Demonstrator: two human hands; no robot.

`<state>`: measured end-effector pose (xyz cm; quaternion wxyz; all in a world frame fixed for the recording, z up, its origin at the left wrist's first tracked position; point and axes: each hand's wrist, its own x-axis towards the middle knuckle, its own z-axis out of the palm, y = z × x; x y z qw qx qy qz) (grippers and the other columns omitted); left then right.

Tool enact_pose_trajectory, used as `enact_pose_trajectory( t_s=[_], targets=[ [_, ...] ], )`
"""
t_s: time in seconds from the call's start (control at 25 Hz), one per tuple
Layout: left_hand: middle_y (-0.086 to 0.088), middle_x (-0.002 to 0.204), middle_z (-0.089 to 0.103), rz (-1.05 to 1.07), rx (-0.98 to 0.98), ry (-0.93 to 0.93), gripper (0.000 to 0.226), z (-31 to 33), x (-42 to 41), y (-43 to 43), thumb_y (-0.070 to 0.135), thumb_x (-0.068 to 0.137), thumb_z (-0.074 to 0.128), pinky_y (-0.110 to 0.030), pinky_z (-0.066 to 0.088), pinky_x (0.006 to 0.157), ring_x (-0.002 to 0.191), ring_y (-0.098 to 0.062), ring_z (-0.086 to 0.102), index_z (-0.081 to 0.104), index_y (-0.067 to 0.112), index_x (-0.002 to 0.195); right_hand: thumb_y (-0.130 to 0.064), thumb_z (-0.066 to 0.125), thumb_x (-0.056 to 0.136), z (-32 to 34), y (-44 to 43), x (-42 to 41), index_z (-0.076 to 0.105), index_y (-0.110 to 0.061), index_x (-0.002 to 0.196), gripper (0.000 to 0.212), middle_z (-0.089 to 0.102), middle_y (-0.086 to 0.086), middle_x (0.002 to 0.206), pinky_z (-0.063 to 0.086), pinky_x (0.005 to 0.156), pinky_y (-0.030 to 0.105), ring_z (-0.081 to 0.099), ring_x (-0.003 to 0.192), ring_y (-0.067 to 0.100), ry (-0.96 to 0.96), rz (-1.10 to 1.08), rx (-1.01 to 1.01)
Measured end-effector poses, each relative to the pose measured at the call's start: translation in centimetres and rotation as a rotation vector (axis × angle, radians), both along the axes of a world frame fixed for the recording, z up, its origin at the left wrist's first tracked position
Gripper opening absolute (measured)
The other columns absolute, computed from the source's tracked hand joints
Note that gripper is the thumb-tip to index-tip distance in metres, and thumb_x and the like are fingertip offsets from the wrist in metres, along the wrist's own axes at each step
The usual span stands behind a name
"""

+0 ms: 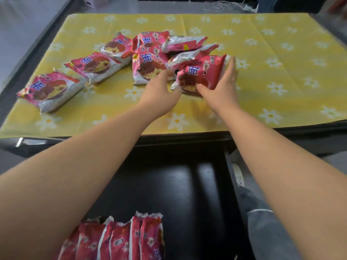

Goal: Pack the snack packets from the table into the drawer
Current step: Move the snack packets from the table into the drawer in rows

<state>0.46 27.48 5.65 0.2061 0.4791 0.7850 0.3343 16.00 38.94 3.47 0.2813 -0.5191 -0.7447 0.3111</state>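
From the head view, a pink snack packet (201, 74) sat on the yellow flower cloth (281, 53) on the bench (187, 136), tipped up a little. The right hand (219, 87) held its right side, with the thumb on the near edge and the fingers (231, 66) close together along the far edge. The left hand (159, 91) touched its left side with straight fingers, and their tips were hidden. More packets (148, 61) lay behind and to the left. The dark drawer (187, 184) stood open below, with a row of packets (120, 239) standing on edge inside.
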Motion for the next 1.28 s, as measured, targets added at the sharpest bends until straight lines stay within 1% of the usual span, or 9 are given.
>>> enact_pose_trajectory(
  t_s=[0.16, 0.32, 0.48, 0.6, 0.68, 0.8, 1.0, 1.16, 1.28],
  targets=[
    [0.01, 0.12, 0.056, 0.138, 0.004, -0.472, 0.076, 0.4, 0.6, 3.7, 0.029, 0.093, 0.068, -0.041, 0.061, 0.092, 0.101, -0.01, 0.06, 0.031, 0.031, 0.159, -0.036, 0.081, 0.083, 0.2, 0.8, 0.0, -0.015, -0.022, 0.162, 0.125, 0.047, 0.005, 0.156, 0.038, 0.101, 0.027, 0.055, 0.131, 0.021, 0.036, 0.124, -0.113],
    [0.005, 0.116, 0.063, 0.159, -0.066, -0.478, 0.077, -0.2, 0.6, 4.2, 0.032, 0.09, 0.072, -0.032, 0.057, 0.072, 0.092, -0.012, 0.063, 0.033, 0.027, 0.156, -0.026, 0.081, 0.083, 0.2, -0.8, -0.8, 0.001, -0.022, 0.164, 0.114, 0.053, 0.0, 0.149, 0.046, 0.105, 0.031, 0.058, 0.123, 0.015, 0.176, 0.095, -0.189],
    [0.008, 0.091, 0.069, 0.152, -0.065, -0.548, 0.051, -0.6, 0.0, 2.0, 0.049, 0.079, 0.08, -0.017, 0.051, 0.051, 0.064, -0.002, 0.064, 0.062, 0.025, 0.121, -0.017, 0.082, 0.079, 0.7, -1.5, -0.6, 0.041, -0.022, 0.149, 0.082, 0.066, -0.002, 0.131, 0.054, 0.104, 0.04, 0.067, 0.113, 0.012, 0.284, 0.145, -0.264],
    [0.005, 0.099, 0.08, 0.166, 0.051, -0.603, 0.076, -0.4, -1.2, 0.0, 0.061, 0.056, 0.086, -0.024, 0.061, 0.073, 0.083, -0.008, 0.078, 0.069, 0.021, 0.118, -0.028, 0.074, 0.083, 1.6, -1.6, -0.6, 0.057, -0.027, 0.131, 0.051, 0.071, -0.004, 0.124, 0.056, 0.103, 0.042, 0.07, 0.109, 0.011, 0.378, 0.251, -0.37],
    [-0.001, 0.104, 0.081, 0.193, 0.127, -0.646, 0.074, -0.5, -2.1, -1.1, 0.054, 0.053, 0.089, -0.035, 0.064, 0.082, 0.093, -0.017, 0.079, 0.068, 0.02, 0.116, -0.044, 0.061, 0.09, 2.3, -1.5, -1.3, 0.046, -0.028, 0.149, 0.062, 0.056, -0.002, 0.148, 0.047, 0.111, 0.046, 0.058, 0.131, 0.017, 0.373, 0.223, -0.368],
    [-0.009, 0.11, 0.079, 0.272, 0.176, -0.725, 0.065, -0.8, -3.1, -2.3, 0.04, 0.064, 0.088, -0.047, 0.064, 0.087, 0.096, -0.025, 0.079, 0.062, 0.016, 0.118, -0.054, 0.045, 0.101, 3.0, -1.3, -2.8, 0.016, -0.04, 0.162, 0.069, 0.023, -0.006, 0.17, 0.029, 0.119, 0.045, 0.033, 0.152, 0.021, 0.232, 0.249, -0.234],
    [-0.011, 0.106, 0.081, 0.38, 0.271, -0.881, 0.032, -1.0, -4.6, -3.5, 0.024, 0.092, 0.075, -0.052, 0.064, 0.086, 0.091, -0.029, 0.08, 0.062, 0.012, 0.119, -0.046, 0.038, 0.108, 2.9, -1.0, -4.7, 0.024, -0.03, 0.163, 0.059, 0.027, 0.0, 0.169, 0.025, 0.122, 0.04, 0.028, 0.154, 0.023, 0.063, 0.298, -0.215],
    [0.002, 0.096, 0.083, 0.411, 0.28, -0.916, 0.017, -0.3, -5.4, -4.8, 0.032, 0.101, 0.066, -0.047, 0.065, 0.083, 0.089, -0.02, 0.081, 0.066, 0.021, 0.113, -0.04, 0.046, 0.105, 3.0, -1.3, -4.9, 0.055, -0.018, 0.148, 0.049, 0.056, 0.001, 0.152, 0.042, 0.103, 0.025, 0.053, 0.136, 0.019, 0.048, 0.111, -0.119],
    [0.004, 0.095, 0.083, 0.448, 0.318, -0.95, 0.014, 0.0, -5.5, -5.9, 0.033, 0.102, 0.064, -0.05, 0.064, 0.087, 0.09, -0.019, 0.081, 0.067, 0.022, 0.109, -0.036, 0.063, 0.094, 3.5, -2.2, -4.3, 0.079, -0.02, 0.104, 0.025, 0.078, -0.009, 0.103, 0.046, 0.076, 0.016, 0.067, 0.096, 0.006, 0.139, -0.059, 0.024]
  ],
)
